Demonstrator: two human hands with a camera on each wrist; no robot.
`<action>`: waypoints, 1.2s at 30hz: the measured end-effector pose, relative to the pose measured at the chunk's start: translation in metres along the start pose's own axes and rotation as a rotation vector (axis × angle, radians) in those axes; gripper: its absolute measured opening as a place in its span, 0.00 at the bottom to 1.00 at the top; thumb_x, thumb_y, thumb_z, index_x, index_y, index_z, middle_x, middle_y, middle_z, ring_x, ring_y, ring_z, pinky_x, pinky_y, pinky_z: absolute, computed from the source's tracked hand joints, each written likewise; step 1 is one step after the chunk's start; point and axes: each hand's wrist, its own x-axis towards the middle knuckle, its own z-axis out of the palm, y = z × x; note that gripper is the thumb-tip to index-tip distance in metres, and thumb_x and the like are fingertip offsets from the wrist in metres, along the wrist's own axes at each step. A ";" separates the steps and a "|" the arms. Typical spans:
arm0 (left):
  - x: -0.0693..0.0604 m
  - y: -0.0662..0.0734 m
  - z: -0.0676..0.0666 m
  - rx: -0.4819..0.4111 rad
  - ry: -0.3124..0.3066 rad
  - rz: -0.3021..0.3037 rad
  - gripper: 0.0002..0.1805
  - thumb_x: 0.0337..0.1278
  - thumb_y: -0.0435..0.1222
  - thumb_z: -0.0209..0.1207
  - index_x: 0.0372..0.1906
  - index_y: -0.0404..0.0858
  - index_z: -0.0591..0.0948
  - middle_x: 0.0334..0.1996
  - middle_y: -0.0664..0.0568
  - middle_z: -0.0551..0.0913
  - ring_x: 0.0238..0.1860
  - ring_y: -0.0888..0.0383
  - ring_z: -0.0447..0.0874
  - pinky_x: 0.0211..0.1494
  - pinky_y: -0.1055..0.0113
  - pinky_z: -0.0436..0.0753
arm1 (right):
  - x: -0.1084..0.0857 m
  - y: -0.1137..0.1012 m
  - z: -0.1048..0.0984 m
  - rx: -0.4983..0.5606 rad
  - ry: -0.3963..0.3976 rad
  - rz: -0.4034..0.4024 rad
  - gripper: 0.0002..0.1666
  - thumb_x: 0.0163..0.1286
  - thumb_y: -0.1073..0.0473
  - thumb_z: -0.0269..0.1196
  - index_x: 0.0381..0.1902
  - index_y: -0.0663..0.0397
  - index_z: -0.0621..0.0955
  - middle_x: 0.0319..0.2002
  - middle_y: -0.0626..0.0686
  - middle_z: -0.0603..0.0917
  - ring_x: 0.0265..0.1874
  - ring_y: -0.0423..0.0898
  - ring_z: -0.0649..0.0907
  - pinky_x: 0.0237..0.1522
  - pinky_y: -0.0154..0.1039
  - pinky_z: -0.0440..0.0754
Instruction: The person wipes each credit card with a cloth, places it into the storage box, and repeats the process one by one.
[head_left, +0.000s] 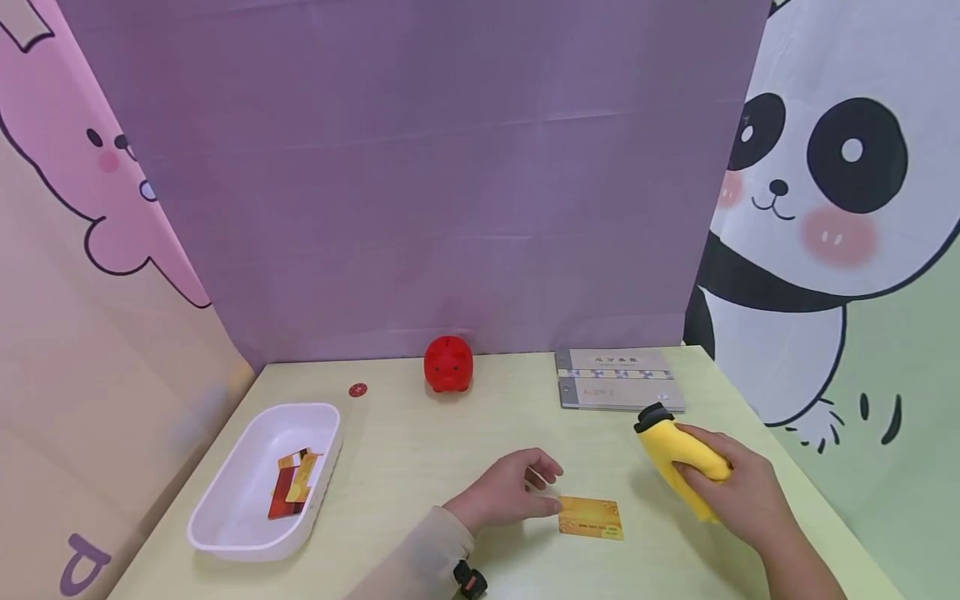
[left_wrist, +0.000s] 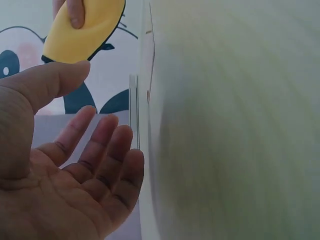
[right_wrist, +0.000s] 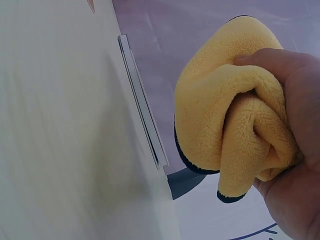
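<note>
My right hand [head_left: 742,496] grips a bunched yellow cloth [head_left: 678,458] with dark edging, held above the right part of the table. In the right wrist view the folded, fluffy cloth [right_wrist: 205,105] sticks out between thumb and fingers. A golden bank card [head_left: 591,518] lies flat on the table between the two hands. My left hand [head_left: 506,490] is beside the card's left edge, thumb tip close to its corner; whether they touch I cannot tell. Seen from the left wrist, that hand [left_wrist: 75,175] has loosely bent fingers and a bare palm.
A white plastic tub [head_left: 217,533] on the left holds several red and gold cards [head_left: 300,477]. Toward the back stand a red piggy bank [head_left: 448,365], a small red disc [head_left: 357,389] and a grey album [head_left: 618,387]. A purple backdrop [head_left: 450,183] closes off the table's far edge.
</note>
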 end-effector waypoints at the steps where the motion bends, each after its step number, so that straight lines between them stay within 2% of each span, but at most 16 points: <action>1: 0.001 0.002 0.002 -0.005 -0.007 -0.011 0.20 0.57 0.36 0.76 0.54 0.43 0.83 0.47 0.55 0.84 0.48 0.60 0.81 0.52 0.70 0.82 | 0.000 0.000 0.000 -0.001 0.003 -0.003 0.34 0.66 0.55 0.76 0.69 0.44 0.81 0.53 0.57 0.86 0.32 0.49 0.78 0.26 0.37 0.79; 6: 0.007 0.003 0.009 0.013 -0.021 -0.056 0.21 0.54 0.35 0.78 0.53 0.46 0.84 0.45 0.59 0.83 0.46 0.61 0.80 0.51 0.70 0.82 | 0.000 0.001 0.001 0.001 0.007 -0.012 0.34 0.65 0.55 0.76 0.69 0.44 0.81 0.52 0.57 0.86 0.31 0.49 0.78 0.26 0.37 0.78; 11: 0.016 -0.002 0.014 0.079 -0.027 -0.056 0.23 0.51 0.36 0.79 0.53 0.45 0.85 0.44 0.61 0.82 0.44 0.63 0.78 0.51 0.70 0.81 | -0.001 0.000 -0.001 0.021 0.020 -0.017 0.33 0.65 0.55 0.76 0.69 0.45 0.81 0.53 0.57 0.86 0.31 0.48 0.79 0.26 0.37 0.79; 16: 0.021 -0.003 0.021 0.135 -0.039 -0.092 0.26 0.47 0.38 0.82 0.53 0.46 0.86 0.42 0.63 0.80 0.41 0.63 0.76 0.49 0.70 0.80 | -0.003 0.000 -0.002 0.043 0.028 -0.024 0.33 0.65 0.56 0.76 0.68 0.47 0.81 0.53 0.58 0.86 0.30 0.48 0.79 0.26 0.37 0.80; 21: 0.022 0.001 0.027 0.225 -0.027 -0.114 0.28 0.42 0.39 0.84 0.53 0.49 0.86 0.39 0.62 0.77 0.38 0.63 0.73 0.46 0.71 0.78 | -0.003 -0.002 -0.003 0.041 0.018 -0.018 0.33 0.65 0.55 0.76 0.68 0.47 0.81 0.53 0.58 0.86 0.31 0.49 0.79 0.27 0.37 0.80; 28: 0.021 0.007 0.031 0.334 -0.011 -0.115 0.26 0.38 0.40 0.85 0.47 0.52 0.87 0.35 0.61 0.75 0.36 0.63 0.72 0.43 0.71 0.76 | -0.002 -0.003 -0.002 0.033 0.007 -0.009 0.34 0.66 0.56 0.76 0.69 0.45 0.81 0.54 0.58 0.86 0.32 0.49 0.78 0.26 0.37 0.80; 36: 0.024 0.007 0.033 0.363 -0.014 -0.130 0.21 0.39 0.40 0.85 0.40 0.52 0.87 0.33 0.60 0.75 0.35 0.64 0.71 0.42 0.72 0.74 | -0.002 -0.001 -0.001 0.025 0.016 -0.027 0.34 0.65 0.56 0.77 0.68 0.45 0.81 0.53 0.57 0.86 0.31 0.48 0.79 0.26 0.37 0.80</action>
